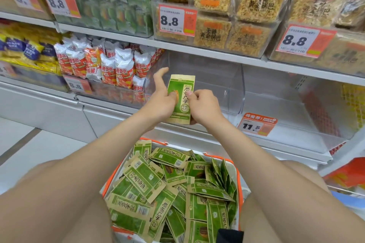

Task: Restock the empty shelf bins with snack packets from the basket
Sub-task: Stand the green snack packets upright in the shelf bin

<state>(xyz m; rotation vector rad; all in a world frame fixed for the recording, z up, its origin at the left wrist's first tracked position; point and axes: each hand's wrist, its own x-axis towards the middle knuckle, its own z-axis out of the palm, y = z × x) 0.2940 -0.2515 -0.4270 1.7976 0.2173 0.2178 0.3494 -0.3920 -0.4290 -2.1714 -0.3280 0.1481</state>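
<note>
Several white store shelves (197, 50) fill our view, stacked with snack bins. On the upper shelf, clear packs of golden rice crackers (256, 3) carry black characters reading 黄金锅巴. Orange-and-white price tags (175, 20) along these shelves read 8.8. On the middle shelf, one clear plastic bin (213, 77) stands bare straight ahead of us, with a second bare bin (276, 102) to its right. To its left is a bin of red-and-white packets (118, 65). Below the bare bins an orange tag (256, 124) reads 11.5.

Beneath our arms sits a white basket with an orange rim (237, 175). It is heaped with flat green and kraft-brown snack packets (144, 179) lying at all angles, some showing barcodes.

We hold one such packet (180, 92) upright above the basket, in front of the bare bin's lip. It has a green face with brown bands at top and bottom and a column of characters ending 瓜子. Our right hand (205, 106) pinches its right edge, thumb on the front and fingers curled. Our left hand (164, 102) rests its thumb on the packet's left side, with its other fingers straight and lifted clear.
</note>
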